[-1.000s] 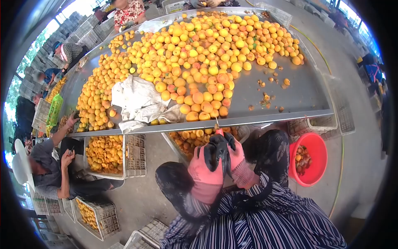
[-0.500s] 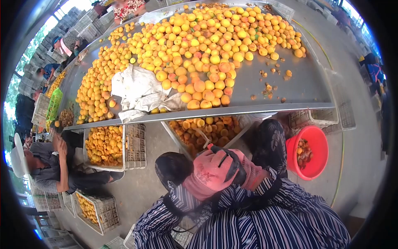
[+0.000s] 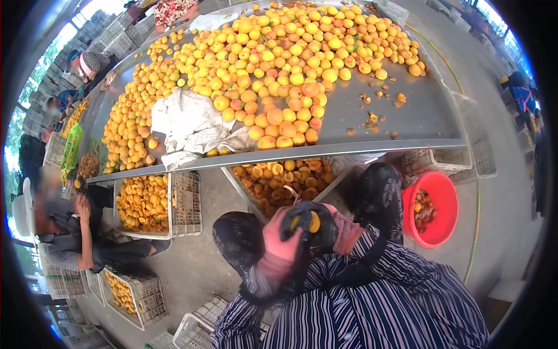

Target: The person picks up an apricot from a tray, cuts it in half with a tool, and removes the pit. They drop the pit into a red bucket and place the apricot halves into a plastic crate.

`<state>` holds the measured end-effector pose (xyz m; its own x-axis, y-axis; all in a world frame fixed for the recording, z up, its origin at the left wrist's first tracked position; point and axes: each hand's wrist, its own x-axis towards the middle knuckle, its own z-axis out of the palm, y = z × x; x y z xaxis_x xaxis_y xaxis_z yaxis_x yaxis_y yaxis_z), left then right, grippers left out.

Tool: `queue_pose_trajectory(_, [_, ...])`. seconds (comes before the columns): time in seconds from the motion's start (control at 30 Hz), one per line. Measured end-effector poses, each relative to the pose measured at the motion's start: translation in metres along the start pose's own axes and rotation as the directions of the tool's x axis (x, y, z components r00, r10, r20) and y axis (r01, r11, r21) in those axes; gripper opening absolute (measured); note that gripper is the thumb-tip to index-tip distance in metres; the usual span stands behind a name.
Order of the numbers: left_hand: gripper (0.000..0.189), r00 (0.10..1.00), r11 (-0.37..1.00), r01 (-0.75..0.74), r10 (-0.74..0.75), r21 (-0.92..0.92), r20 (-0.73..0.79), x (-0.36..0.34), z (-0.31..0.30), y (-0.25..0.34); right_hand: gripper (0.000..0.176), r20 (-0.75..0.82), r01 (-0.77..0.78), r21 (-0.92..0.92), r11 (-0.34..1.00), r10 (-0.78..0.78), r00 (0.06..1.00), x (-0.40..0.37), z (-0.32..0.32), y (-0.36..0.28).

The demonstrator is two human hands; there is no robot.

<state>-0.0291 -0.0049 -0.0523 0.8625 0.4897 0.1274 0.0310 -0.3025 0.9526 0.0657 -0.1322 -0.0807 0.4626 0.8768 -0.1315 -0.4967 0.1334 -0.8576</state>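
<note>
Both my hands wear pink gloves with dark palms and meet above my lap, in front of a crate of halved apricots (image 3: 314, 180). My left hand (image 3: 283, 232) is curled, with a yellow-orange bit of fruit at its dark fingers. Beside it, my right hand (image 3: 328, 228) is closed around an apricot piece (image 3: 314, 222) that shows yellow between the gloves. A thin curved pale item (image 3: 292, 192) sticks up from between the hands; its lower end is hidden. Whole apricots (image 3: 290, 75) cover much of the metal table (image 3: 401, 125) beyond, around a white cloth (image 3: 189, 122).
A red bucket (image 3: 446, 209) with fruit scraps stands at the right. Crates of halved fruit (image 3: 142, 203) are on the left, beside a seated person (image 3: 61, 232) in a light hat. The table's metal edge (image 3: 279, 158) crosses in front of my knees. Other people are farther back.
My hands have turned and parted slightly, and a yellow fruit piece now shows between them. My left hand has tilted more upright. The view has shifted a little.
</note>
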Motion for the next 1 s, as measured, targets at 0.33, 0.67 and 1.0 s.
queue_pose_trajectory(0.33, [0.037,0.864,0.487,0.323,-0.502,-0.811,0.043,0.008,-0.015,-0.014,0.025,-0.139,-0.154,-0.103,0.983,0.139,0.981,0.043,-0.053,0.063])
queue_pose_trajectory(0.67, [0.034,0.859,0.556,0.274,-0.509,-0.785,-0.061,0.017,-0.018,-0.019,0.032,0.191,0.030,-0.405,0.914,0.052,0.980,0.000,0.004,-0.033])
queue_pose_trajectory(1.0, [0.051,0.997,0.927,0.078,-0.069,-0.367,0.038,0.002,0.010,-0.005,0.023,-0.264,0.167,0.643,0.747,0.013,0.964,-0.003,0.018,-0.060])
